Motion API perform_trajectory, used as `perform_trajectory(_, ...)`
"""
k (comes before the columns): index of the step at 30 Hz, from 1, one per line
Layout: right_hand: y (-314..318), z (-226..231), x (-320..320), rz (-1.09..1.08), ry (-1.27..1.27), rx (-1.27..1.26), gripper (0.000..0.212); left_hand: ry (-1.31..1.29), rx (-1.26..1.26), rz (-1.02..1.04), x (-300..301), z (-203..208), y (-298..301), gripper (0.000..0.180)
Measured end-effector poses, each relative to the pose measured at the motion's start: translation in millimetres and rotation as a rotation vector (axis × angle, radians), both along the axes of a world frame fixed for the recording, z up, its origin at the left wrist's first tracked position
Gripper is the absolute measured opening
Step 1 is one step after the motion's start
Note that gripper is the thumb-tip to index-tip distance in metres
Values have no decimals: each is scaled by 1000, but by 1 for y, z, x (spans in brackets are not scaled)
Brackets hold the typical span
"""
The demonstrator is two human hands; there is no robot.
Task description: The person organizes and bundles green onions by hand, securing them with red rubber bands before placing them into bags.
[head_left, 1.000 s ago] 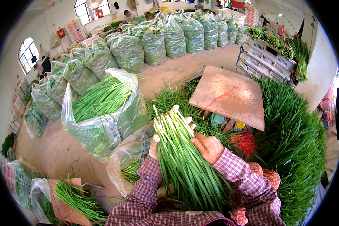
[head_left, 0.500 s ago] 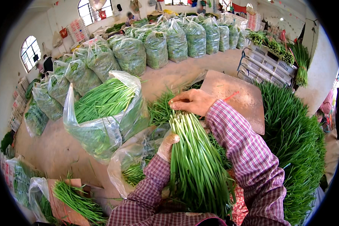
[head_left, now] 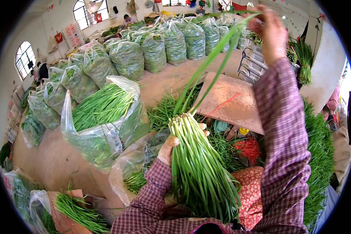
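Green bunch (head_left: 202, 167): probably light, limp, bruises easily; grip near pale stem end (head_left: 185, 121). Your left hand (head_left: 167, 151) clasps it there; your right hand (head_left: 272, 37) pinches long blades (head_left: 212, 56).

Big open bag (head_left: 91, 142), left of the left hand (head_left: 168, 150): we saw marks on its clear plastic, but could read no word.
Low bag (head_left: 119, 171), near the left hand: we found its dark marks too creased to read.
Red-and-white stack (head_left: 73, 35), far beyond the left hand by the wall: we found its markings too small to read.
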State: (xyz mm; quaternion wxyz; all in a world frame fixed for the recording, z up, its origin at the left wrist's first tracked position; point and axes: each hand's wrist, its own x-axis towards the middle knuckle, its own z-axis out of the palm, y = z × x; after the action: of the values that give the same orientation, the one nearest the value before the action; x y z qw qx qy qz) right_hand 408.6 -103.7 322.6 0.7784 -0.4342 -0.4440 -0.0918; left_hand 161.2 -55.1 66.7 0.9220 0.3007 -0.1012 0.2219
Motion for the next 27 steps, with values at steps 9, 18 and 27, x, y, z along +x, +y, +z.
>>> perform_trajectory(9, -75, -57, -12, -199, -304, -563, 33, -52, -72, 64, -4, -12, -5, 106)
perform_trajectory(18, -25, -175, -115, 216, -427, -763, 23, 170, -47, 172, -24, -42, 3, 81)
perform_trajectory(27, -18, -196, -127, 187, -354, -651, 26, 201, -50, 210, -26, -45, 5, 80)
